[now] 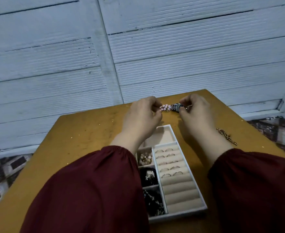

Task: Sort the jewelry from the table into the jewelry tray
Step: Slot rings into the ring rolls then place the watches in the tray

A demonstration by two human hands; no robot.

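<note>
Jewelry tray (177, 216) is sitting nearest on the table (88, 140) with rings (168, 163) lining its roll slots, a gold chain (226, 136) is lying just right of it, and beyond the tray the left hand (143, 115) and right hand (195, 113) are pinching opposite ends of a pink-beaded watch (170, 107), fingers curled.

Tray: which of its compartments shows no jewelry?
The wide far compartment, beyond the ring rows: only bare beige lining shows, though the left hand covers part. The small left cells hold jewelry.
</note>
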